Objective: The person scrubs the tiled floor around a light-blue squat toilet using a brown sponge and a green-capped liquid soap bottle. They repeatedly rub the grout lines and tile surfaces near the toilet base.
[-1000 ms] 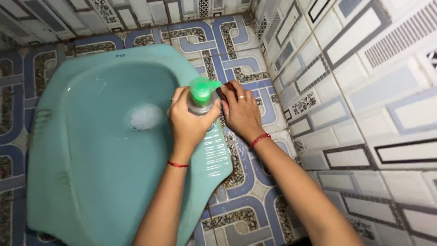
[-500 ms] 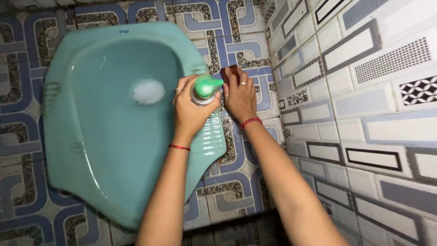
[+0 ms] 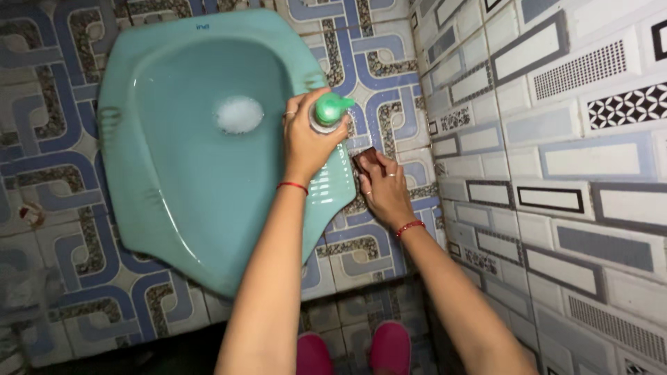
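My left hand (image 3: 309, 142) grips a bottle with a green nozzle cap (image 3: 330, 111), held over the right foot rest of a teal squat toilet pan (image 3: 187, 187). My right hand (image 3: 382, 191) presses a small dark brown scrub pad (image 3: 366, 158) onto the patterned floor tile just right of the pan's edge. White foam (image 3: 239, 114) lies in the pan's bowl. Both wrists wear a red thread.
A tiled wall (image 3: 556, 173) with grey, blue and black patterns rises close on the right. Blue-and-white patterned floor tiles (image 3: 62, 278) surround the pan. My two pink shoes (image 3: 354, 351) stand at the bottom edge.
The view has shifted, with the pan sitting further left. My right hand has moved down from beside the bottle to the floor tile below it. The left hand keeps the bottle.
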